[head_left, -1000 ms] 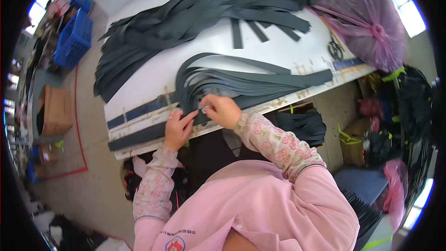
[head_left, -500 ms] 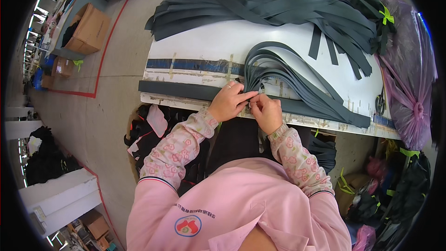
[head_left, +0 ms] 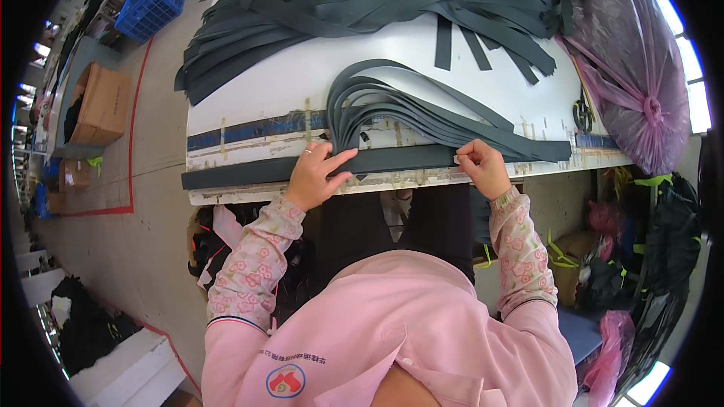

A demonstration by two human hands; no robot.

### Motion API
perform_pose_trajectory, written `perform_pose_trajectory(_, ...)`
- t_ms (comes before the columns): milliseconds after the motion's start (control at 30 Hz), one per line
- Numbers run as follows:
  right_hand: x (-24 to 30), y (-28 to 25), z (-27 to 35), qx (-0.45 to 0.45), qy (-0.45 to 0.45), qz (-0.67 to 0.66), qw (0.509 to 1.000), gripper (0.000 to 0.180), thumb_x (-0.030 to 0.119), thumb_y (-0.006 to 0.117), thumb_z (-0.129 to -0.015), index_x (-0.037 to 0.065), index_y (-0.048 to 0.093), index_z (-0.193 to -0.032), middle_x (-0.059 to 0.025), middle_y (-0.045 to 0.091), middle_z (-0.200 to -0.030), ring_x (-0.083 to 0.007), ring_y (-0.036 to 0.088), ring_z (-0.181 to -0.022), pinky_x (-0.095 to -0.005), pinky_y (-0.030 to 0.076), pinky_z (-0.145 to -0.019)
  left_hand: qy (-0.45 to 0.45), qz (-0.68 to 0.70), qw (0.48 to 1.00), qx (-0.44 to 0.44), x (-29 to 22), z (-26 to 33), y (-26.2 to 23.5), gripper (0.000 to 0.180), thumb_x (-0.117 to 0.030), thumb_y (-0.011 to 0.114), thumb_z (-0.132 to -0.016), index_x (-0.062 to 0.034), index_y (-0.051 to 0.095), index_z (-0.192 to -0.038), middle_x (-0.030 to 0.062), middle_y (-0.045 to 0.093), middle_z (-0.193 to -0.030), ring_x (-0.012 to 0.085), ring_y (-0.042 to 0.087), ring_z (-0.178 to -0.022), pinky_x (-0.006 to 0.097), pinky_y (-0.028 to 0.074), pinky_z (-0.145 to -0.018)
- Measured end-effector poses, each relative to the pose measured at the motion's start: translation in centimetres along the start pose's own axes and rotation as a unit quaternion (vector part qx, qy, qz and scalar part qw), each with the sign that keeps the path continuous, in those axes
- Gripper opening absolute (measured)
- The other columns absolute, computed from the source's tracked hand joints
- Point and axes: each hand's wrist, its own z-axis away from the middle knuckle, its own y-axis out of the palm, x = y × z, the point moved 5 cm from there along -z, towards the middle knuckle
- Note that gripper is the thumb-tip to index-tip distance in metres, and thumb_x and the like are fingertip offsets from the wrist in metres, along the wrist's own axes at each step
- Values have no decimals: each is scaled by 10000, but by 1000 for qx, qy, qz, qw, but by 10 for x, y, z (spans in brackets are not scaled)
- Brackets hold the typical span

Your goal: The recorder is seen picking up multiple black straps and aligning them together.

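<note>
One grey strip (head_left: 249, 172), light and floppy we reckon, best held by its edges; the left hand (head_left: 311, 179) lies spread on it; the right hand (head_left: 485, 171) pinches something pale (head_left: 457, 159).

Dark strips (head_left: 377, 1) lie on the table (head_left: 290, 71) — scissors (head_left: 580, 115) too.

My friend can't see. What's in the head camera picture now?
A person's left hand rests on a dark grey strip on a white table; the right hand pinches something small and pale. Behind lie looped strips and a big strip pile.
</note>
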Motion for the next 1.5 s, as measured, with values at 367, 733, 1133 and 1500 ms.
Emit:
perform_pose_trajectory(367, 5, 5, 8, -21, -75, 94, 993, 86, 67, 639, -922, -16, 639, -898, -26, 628, -681, -77, 598, -604, -248, 468, -567, -13, -17, 1000, 15, 3, 1, 6, 534, -230, 827, -717, -185, 711, -1236, 98, 493, -912, 302, 496, -853, 403, 459, -750)
perform_pose_trajectory(733, 8, -4, 4, 13, 6, -34, 999, 71, 55, 648, -891, -10, 669, -910, -78, 673, -694, -139, 669, -643, -293, 523, -598, -9, -21, 1000, 12, 1, -3, 7, 493, -206, 820, -735, -189, 724, -1219, 100, 484, -895, 305, 498, -846, 400, 450, -730)
perform_pose_trajectory(1133, 76, 112, -19, -19, -199, 167, 966, 293, 134, 662, -877, 38, 636, -1153, -112, 685, -719, -216, 685, -696, -355, 527, -665, 23, -25, 999, 4, -1, 0, 3, 439, -29, 679, -809, -185, 734, -1215, 91, 468, -853, 291, 485, -779, 388, 417, -676)
perform_pose_trajectory(1500, 72, 166, -4, 63, -155, 103, 980, 56, 144, 672, -852, 101, 669, -890, -54, 657, -662, -266, 642, -629, -386, 453, -804, -7, -11, 1000, -9, 2, -3, 7, 506, -70, 723, -759, -178, 696, -1253, 83, 471, -843, 282, 493, -787, 398, 445, -695)
